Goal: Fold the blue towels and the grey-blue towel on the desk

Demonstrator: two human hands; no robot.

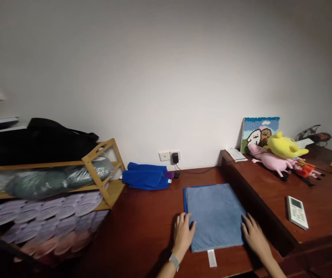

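Observation:
A grey-blue cloth [216, 216] lies flat and squared on the brown tabletop [142, 220], with a blue edge [185, 200] showing at its left and a white tag [212, 258] at the near side. My left hand [183, 233], a watch on its wrist, rests at the cloth's left edge with fingers apart. At the opposite edge is my right hand [254, 234], its fingers stretched out toward the cloth's right side. Neither hand grips anything.
Behind, a folded blue cloth [145, 176] lies near a plugged-in charger [175, 157]. A raised surface at right carries plush toys [273, 158], a picture [260, 133] and a remote control [297, 212]. A wooden rack [108, 173] with slippers [58, 208] stands at left.

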